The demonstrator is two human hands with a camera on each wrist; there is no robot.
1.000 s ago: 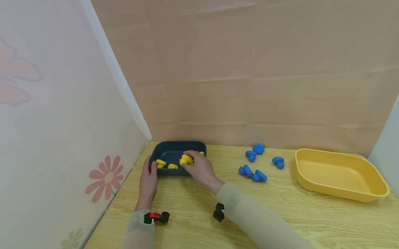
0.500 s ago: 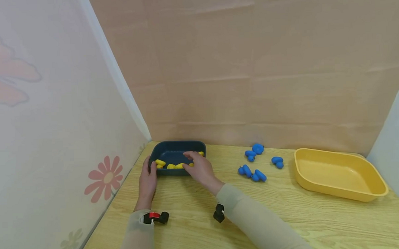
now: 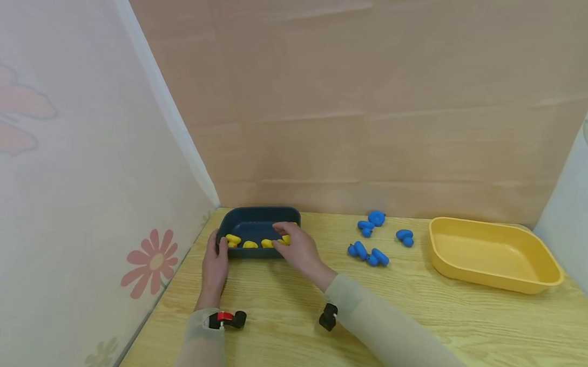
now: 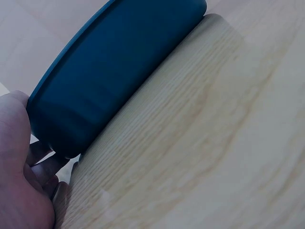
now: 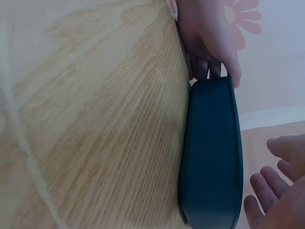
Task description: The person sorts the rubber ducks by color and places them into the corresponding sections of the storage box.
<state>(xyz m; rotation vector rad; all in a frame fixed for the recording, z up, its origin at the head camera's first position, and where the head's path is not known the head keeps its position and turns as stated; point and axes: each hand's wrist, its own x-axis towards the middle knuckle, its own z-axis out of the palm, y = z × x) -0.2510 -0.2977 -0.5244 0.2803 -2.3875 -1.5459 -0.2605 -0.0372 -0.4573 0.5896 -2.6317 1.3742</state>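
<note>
A dark blue tray [image 3: 257, 253] stands at the back left of the table, its long side also showing in the left wrist view. My left hand [image 3: 214, 267] grips the tray's left end, thumb at the rim and fingers under the outer wall. Along the tray's near wall lie several small yellow rubber ducks [image 3: 249, 244]. Over the tray's right end is my right hand [image 3: 300, 252], thumb and fingers apart. In the right wrist view the right hand's fingers [image 5: 267, 183] are spread with nothing between them. It partly hides the ducks at that end.
Several blue rubber ducks [image 3: 377, 218] lie loose on the wooden table [image 3: 289, 324], right of the tray. Farther right stands a yellow tray [image 3: 497, 281]. A flowered wall [image 3: 104, 174] borders the left side, and a brown covered wall [image 3: 321, 123] the back.
My right hand held a yellow rubber duck over the dark blue tray and has let it go among the others. The left hand keeps its grip. The head view has shifted slightly.
</note>
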